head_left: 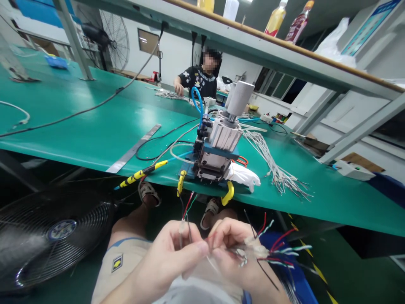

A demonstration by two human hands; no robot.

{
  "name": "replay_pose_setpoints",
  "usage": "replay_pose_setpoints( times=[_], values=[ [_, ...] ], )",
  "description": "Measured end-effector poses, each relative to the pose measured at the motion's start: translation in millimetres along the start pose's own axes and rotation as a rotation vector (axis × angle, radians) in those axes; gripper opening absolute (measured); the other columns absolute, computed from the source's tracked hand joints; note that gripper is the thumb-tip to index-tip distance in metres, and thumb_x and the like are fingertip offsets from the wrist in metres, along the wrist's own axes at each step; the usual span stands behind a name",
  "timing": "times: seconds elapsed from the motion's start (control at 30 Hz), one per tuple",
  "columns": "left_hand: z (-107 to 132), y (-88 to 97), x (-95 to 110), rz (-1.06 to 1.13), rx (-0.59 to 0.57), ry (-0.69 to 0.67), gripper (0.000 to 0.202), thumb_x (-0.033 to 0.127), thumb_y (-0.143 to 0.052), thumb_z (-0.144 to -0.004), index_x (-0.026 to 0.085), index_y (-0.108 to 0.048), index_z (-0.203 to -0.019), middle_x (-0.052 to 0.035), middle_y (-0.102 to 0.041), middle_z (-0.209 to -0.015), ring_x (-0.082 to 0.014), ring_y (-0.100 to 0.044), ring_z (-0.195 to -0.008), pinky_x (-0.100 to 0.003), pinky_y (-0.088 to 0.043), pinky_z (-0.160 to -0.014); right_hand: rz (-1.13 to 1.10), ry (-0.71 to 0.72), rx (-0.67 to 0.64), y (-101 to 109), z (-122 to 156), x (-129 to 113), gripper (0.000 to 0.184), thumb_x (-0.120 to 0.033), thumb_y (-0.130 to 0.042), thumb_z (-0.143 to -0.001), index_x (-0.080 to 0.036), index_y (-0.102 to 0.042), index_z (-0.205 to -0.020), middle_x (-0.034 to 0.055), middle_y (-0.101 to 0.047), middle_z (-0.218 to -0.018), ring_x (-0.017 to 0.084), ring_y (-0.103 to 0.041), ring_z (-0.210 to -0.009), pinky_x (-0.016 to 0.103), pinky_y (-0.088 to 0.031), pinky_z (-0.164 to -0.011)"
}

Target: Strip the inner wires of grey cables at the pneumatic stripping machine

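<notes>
Low in the view, over my lap, my left hand (172, 253) pinches one thin cable whose red, green and black wire ends (189, 202) stick up towards the bench edge. My right hand (232, 249) grips a bundle of cables with coloured wire ends (278, 253) that fan out to the right. The thumbs of both hands nearly touch. Just beyond them, on the front edge of the green bench (95, 126), stands a small pneumatic press (217, 147) with a blue air hose and yellow clamps.
A white glove (245, 175) and a fan of white cables (278, 173) lie right of the press. A metal ruler (134, 148) lies left. A floor fan (53, 236) stands at my left. A person (202, 76) works at the bench's far side. Bottles stand on the overhead shelf (284, 46).
</notes>
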State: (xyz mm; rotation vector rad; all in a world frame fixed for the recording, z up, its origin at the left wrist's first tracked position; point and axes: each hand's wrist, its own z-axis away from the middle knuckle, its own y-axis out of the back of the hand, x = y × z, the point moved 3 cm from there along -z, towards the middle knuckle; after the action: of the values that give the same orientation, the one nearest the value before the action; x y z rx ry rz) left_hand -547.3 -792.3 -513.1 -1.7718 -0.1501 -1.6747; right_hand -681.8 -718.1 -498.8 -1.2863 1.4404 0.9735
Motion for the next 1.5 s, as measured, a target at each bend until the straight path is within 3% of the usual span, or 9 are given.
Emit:
replay_pose_setpoints(
  times=[0.23, 0.53, 0.7, 1.0, 1.1, 1.2, 1.3, 1.4, 1.5],
  values=[
    [1, 5.0, -4, -0.111, -0.012, 0.041, 0.048, 0.057, -0.074, -0.075, 0.014, -0.057, -0.066, 0.0040, -0.046, -0.048, -0.0047, -0.034, -0.041, -0.017, -0.025, -0.040, 0.211, 0.076, -0.007, 2, 1, -15, 0.011, -0.019, -0.075, -0.077, -0.019, -0.065, -0.072, 0.0040, -0.068, -0.073, 0.014, -0.057, -0.061, 0.024, -0.035, -0.050],
    [-2, 7.9, -3, -0.001, -0.024, -0.010, 0.044, 0.051, -0.076, -0.076, 0.013, -0.058, -0.065, 0.0051, -0.046, -0.047, -0.0023, -0.030, -0.039, -0.015, -0.025, -0.039, -0.037, 0.029, 0.082, -2, 2, 4, 0.007, -0.024, -0.080, -0.078, -0.026, -0.079, -0.085, 0.0045, -0.071, -0.081, 0.014, -0.058, -0.066, 0.025, -0.040, -0.055],
    [-1, 9.5, -5, -0.024, -0.007, -0.013, 0.042, 0.050, -0.076, -0.077, 0.013, -0.058, -0.066, 0.0047, -0.047, -0.049, -0.0032, -0.033, -0.041, -0.015, -0.026, -0.040, -0.064, 0.055, 0.118, -1, 1, 7, 0.004, -0.027, -0.080, -0.079, -0.026, -0.078, -0.081, 0.0038, -0.068, -0.077, 0.015, -0.059, -0.069, 0.025, -0.040, -0.056],
    [-5, 11.6, -3, -0.015, -0.048, 0.005, 0.039, 0.045, -0.075, -0.079, 0.013, -0.059, -0.062, 0.0045, -0.047, -0.046, -0.0033, -0.033, -0.040, -0.016, -0.024, -0.041, 0.181, 0.108, 0.203, -4, 1, 1, 0.016, -0.031, -0.074, -0.082, -0.020, -0.069, -0.072, 0.0044, -0.063, -0.072, 0.015, -0.056, -0.063, 0.023, -0.034, -0.047],
    [-2, 20.4, 0, 0.014, 0.014, -0.004, 0.042, 0.048, -0.076, -0.077, 0.014, -0.058, -0.060, 0.0060, -0.044, -0.042, -0.0029, -0.029, -0.038, -0.017, -0.022, -0.041, 0.107, 0.057, 0.321, 8, 0, 3, 0.019, -0.034, -0.072, -0.084, -0.019, -0.066, -0.074, 0.0023, -0.061, -0.072, 0.009, -0.046, -0.051, 0.021, -0.029, -0.042],
    [0, 32.4, 5, -0.015, 0.225, -0.120, 0.039, 0.049, -0.075, -0.078, 0.015, -0.063, -0.065, 0.0070, -0.042, -0.041, -0.0040, -0.032, -0.040, -0.016, -0.027, -0.044, -0.054, -0.009, 0.412, 20, 1, 7, 0.021, -0.036, -0.069, -0.088, -0.018, -0.064, -0.079, 0.0005, -0.059, -0.074, 0.003, -0.031, -0.041, 0.019, -0.022, -0.037],
    [-1, 32.9, 10, -0.120, 0.390, -0.198, 0.031, 0.044, -0.074, -0.081, 0.016, -0.069, -0.069, 0.0020, -0.058, -0.055, -0.0079, -0.049, -0.055, -0.016, -0.040, -0.057, -0.024, -0.010, 0.384, 17, 2, 10, 0.018, -0.035, -0.073, -0.084, -0.019, -0.068, -0.078, 0.0019, -0.063, -0.077, 0.006, -0.045, -0.048, 0.018, -0.034, -0.041],
    [-4, 22.3, 11, -0.141, 0.368, -0.185, 0.033, 0.044, -0.073, -0.080, 0.016, -0.068, -0.063, -0.0038, -0.068, -0.074, -0.0149, -0.061, -0.075, -0.021, -0.049, -0.071, 0.093, -0.055, 0.420, 7, 2, 16, 0.013, -0.033, -0.077, -0.079, -0.021, -0.076, -0.084, 0.0042, -0.070, -0.081, 0.015, -0.061, -0.067, 0.025, -0.051, -0.059],
    [-4, 15.6, 11, -0.138, 0.323, -0.178, 0.035, 0.046, -0.071, -0.081, 0.017, -0.068, -0.062, -0.0059, -0.071, -0.081, -0.0200, -0.064, -0.086, -0.025, -0.051, -0.079, 0.095, -0.080, 0.458, 0, -1, 22, 0.019, -0.035, -0.079, -0.076, -0.023, -0.079, -0.091, 0.0058, -0.074, -0.082, 0.019, -0.065, -0.068, 0.031, -0.055, -0.063]
  ],
)
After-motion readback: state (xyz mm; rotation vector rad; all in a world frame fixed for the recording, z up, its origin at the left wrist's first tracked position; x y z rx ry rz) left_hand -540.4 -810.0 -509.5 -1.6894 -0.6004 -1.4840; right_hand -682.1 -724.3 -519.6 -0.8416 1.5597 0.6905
